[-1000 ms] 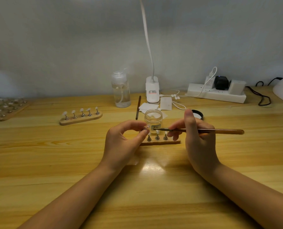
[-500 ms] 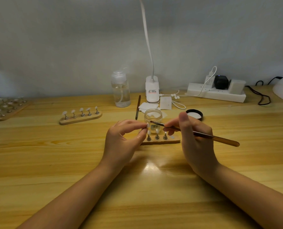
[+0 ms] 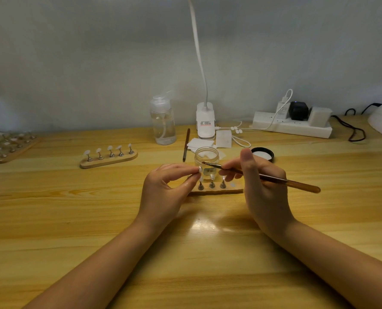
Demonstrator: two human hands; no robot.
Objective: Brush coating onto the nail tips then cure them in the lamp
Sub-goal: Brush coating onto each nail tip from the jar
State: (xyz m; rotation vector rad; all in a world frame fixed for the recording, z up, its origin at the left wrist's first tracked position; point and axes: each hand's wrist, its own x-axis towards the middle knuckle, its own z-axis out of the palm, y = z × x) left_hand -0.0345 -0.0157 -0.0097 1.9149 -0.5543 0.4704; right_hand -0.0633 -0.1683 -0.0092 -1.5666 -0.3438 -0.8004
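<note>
I am pinching a nail tip in my left hand fingers and gripping the brush in my right hand fingers, bristles beside the tip, above the jar.

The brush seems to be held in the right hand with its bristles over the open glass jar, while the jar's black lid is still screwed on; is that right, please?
Not quite. The head view shows the black lid off, lying on the table to the right of the glass jar. The rest holds: the right hand holds the brush with its bristles over the open jar.
</note>
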